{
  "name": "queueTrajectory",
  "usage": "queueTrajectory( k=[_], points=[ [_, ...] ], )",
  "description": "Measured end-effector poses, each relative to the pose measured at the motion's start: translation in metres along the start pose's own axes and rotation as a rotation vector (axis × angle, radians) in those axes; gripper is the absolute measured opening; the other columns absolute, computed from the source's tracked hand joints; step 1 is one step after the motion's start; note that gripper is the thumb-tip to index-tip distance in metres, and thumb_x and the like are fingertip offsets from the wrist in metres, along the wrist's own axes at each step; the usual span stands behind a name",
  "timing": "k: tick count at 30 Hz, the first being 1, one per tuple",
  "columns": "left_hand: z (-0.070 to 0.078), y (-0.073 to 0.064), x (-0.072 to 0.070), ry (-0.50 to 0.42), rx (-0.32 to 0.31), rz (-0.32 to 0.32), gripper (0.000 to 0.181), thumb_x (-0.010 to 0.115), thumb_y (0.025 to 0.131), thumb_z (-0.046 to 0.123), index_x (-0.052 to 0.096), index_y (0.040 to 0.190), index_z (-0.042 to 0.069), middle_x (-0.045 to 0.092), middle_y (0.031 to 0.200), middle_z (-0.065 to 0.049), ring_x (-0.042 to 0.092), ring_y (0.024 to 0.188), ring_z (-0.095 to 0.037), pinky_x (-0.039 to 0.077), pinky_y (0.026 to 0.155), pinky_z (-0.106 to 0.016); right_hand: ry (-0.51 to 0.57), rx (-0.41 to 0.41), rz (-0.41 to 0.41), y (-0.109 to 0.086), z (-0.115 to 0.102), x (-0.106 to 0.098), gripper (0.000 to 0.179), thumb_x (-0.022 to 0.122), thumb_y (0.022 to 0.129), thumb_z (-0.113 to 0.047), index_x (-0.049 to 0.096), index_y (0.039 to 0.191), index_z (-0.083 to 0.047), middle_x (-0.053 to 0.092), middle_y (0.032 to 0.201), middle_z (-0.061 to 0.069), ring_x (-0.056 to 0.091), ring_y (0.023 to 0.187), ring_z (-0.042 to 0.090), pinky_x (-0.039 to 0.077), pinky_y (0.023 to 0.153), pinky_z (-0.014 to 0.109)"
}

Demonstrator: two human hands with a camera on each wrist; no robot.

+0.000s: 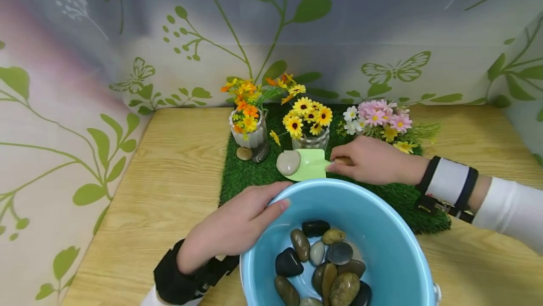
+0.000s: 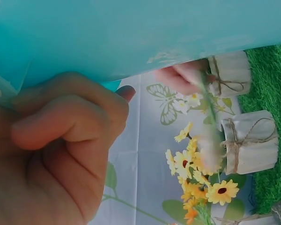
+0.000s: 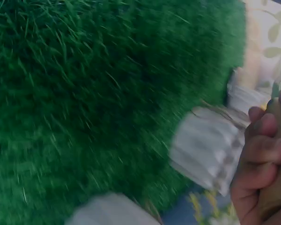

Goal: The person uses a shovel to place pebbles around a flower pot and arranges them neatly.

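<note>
Clamped round the wooden handle (image 1: 343, 160) of a green trowel (image 1: 313, 164) is the right hand (image 1: 371, 160), no gap left in that grip. The near-left rim area of the blue bucket (image 1: 399, 235) is pinched by the left hand (image 1: 237, 221), thumb hooked over the inside.

So, the bit that matters: a pale stone (image 1: 288, 162) is carried at the far end of the blade, out to the left of the right hand. The trowel's long axis is laid pretty much left to right, just past the bucket's far rim, so the bucket's mouth is on the person's side of it. In the head view the stone is actually shown closer to the left hand, even though it's the right one doing the carrying. Going by the left wrist view, the blade is held up off the green turf (image 1: 263, 174), roughly level with the pot tops.

As for containers, a bunch of brown, black and grey stones (image 1: 326, 268) is piled on the bucket's floor. Orange and yellow flowers are held in the left pot (image 1: 250, 137), and yellow ones in the middle pot (image 1: 311, 141).
</note>
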State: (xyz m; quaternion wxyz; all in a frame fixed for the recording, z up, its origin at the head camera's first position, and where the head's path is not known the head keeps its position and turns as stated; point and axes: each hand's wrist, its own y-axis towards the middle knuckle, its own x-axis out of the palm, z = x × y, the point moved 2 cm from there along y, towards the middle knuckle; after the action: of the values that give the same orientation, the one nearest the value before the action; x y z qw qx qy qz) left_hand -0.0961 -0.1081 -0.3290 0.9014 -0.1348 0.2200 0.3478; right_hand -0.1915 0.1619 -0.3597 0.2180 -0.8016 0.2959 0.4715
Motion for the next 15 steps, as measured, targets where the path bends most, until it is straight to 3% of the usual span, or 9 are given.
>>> queueTrajectory(
  k=[6,11,15],
  points=[
    [0.000,-0.001,0.000,-0.009,-0.007,0.000,0.036,0.036,0.111,0.032,0.047,0.144,0.022,0.064,0.124,0.004,0.065,0.107,-0.009,0.050,0.092,-0.028,0.086,0.077,-0.023,0.017,0.006,0.029,0.027,0.055,0.104,-0.033,0.065,0.082,-0.020,0.053,0.063,-0.008,0.050,0.051,0.008,0.044,0.051,0.028],
    [0.000,-0.001,0.000,-0.010,0.008,0.001,0.036,0.035,0.111,0.032,0.048,0.143,0.021,0.065,0.122,0.003,0.065,0.107,-0.009,0.050,0.093,-0.028,0.138,0.192,-0.027,0.035,0.001,0.043,0.036,0.052,0.105,-0.032,0.057,0.073,-0.016,0.046,0.060,-0.002,0.044,0.050,0.012,0.038,0.051,0.029],
    [-0.001,0.000,0.001,-0.013,0.011,0.002,0.036,0.035,0.111,0.032,0.048,0.143,0.020,0.065,0.123,0.002,0.065,0.107,-0.008,0.051,0.092,-0.027,0.128,0.300,-0.061,0.048,-0.003,0.051,0.036,0.052,0.105,-0.035,0.059,0.077,-0.013,0.048,0.063,0.001,0.045,0.053,0.015,0.037,0.053,0.030]
  ],
)
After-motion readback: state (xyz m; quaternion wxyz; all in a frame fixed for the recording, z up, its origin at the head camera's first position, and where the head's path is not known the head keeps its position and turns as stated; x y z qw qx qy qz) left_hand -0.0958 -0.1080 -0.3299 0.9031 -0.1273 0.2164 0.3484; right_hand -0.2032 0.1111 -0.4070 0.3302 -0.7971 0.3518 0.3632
